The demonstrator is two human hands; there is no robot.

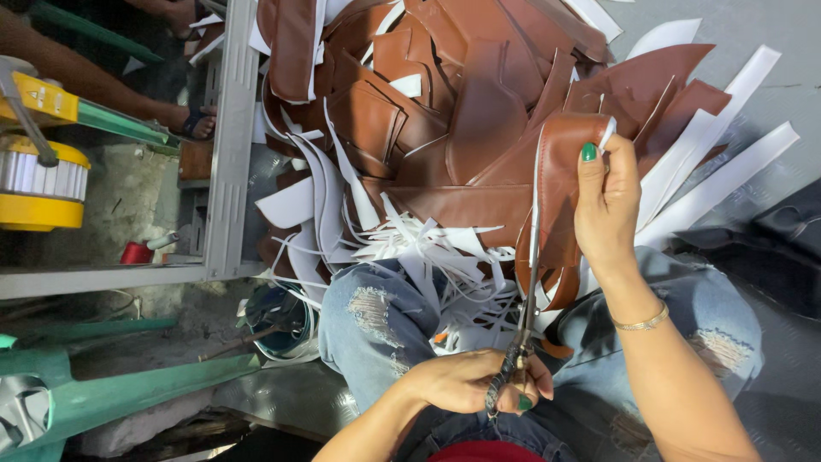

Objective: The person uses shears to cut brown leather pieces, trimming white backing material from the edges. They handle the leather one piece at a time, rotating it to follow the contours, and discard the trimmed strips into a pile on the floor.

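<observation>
Scissors (525,308), long-bladed with dark handles, held by the left hand (479,382) low in the view; its fingers are curled tight through and around the handles, one green-painted nail showing at the thumb side. Blades run upward along the white edge of a brown leatherette piece (560,184), appearing nearly closed on it, though the exact bite cannot be told. Right hand (605,205), bangle (641,322) at the wrist, grips the same piece near its upper end, thumb and fingers pinched together over the folded brown material with a green nail on top. Leatherette piece hangs between the two hands, above the person's lap, brown face outward and white backing at the edge. Jeans (376,321), pale blue and torn at the knees, lie beneath. White offcut strips (428,248), thin and tangled, rest on the left knee and just beside the blades. Heap of brown cut pieces (428,94) with white backing fills the upper middle, touching the held piece. Broad white strips (718,162) fan out on the grey floor at right. Grey metal frame (231,145) stands at left, with a yellow spool (38,184) beyond it. Another person's foot in a sandal (197,122) shows at upper left, well apart from the hands.
</observation>
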